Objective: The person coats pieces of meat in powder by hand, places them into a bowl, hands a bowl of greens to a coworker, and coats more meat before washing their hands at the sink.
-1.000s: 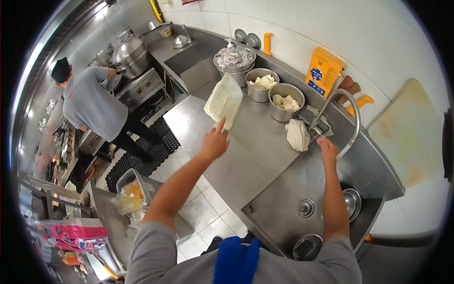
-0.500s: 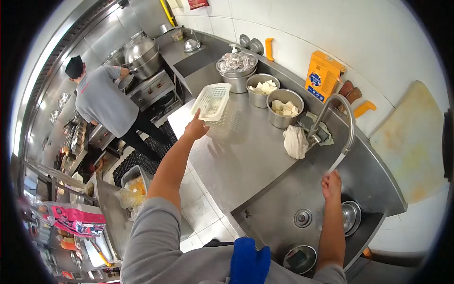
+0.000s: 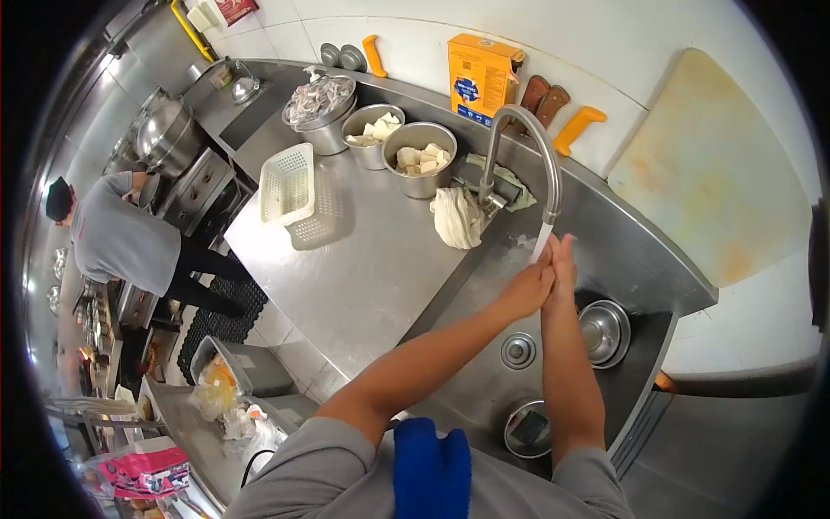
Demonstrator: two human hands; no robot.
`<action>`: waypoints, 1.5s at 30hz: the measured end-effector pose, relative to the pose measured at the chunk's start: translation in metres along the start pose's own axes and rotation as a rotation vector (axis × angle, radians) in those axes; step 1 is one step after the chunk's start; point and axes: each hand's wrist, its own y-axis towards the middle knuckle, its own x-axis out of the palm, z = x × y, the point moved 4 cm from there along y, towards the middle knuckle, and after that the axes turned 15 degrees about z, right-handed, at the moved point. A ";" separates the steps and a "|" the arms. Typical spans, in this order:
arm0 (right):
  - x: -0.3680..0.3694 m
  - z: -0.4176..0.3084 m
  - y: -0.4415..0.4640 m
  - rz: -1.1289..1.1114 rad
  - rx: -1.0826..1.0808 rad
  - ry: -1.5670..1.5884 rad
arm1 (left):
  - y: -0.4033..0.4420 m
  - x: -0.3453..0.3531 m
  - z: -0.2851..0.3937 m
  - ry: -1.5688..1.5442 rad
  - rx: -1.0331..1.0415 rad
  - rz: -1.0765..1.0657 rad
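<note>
Your faucet (image 3: 554, 183) is a smooth metal tube bent into a tall arch, its spout hanging over the far part of the sink (image 3: 475, 396), a steel basin with a dull finish. A pale, narrow water stream (image 3: 543, 239) drops from the spout onto your hands. A crumpled white cloth (image 3: 456, 218) sits at the faucet's base. On the flat steel tabletop (image 3: 363, 268), the basket (image 3: 288, 186) is white, perforated and oblong.

Both your arms reach forward and converge. Your right hand (image 3: 562, 266) points up towards the spout, fingers straight and gripping nothing visible. Your left hand (image 3: 524, 291) comes across from the side and presses against it; its finger closure is hidden, and you cannot tell whether anything lies between the palms.

The tabletop's right edge borders the sink, beneath the reach of your left forearm. The basket lies near the tabletop's left edge — well apart from your hands. The round drain (image 3: 518, 350) shows between your forearms; nested metal bowls (image 3: 603, 333) rest near the sink's right wall, just beside your right forearm — the tighter side.
</note>
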 end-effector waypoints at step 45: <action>0.263 0.295 -0.287 -0.786 -0.176 -1.029 | -1.031 -0.287 -0.095 0.814 -1.284 1.110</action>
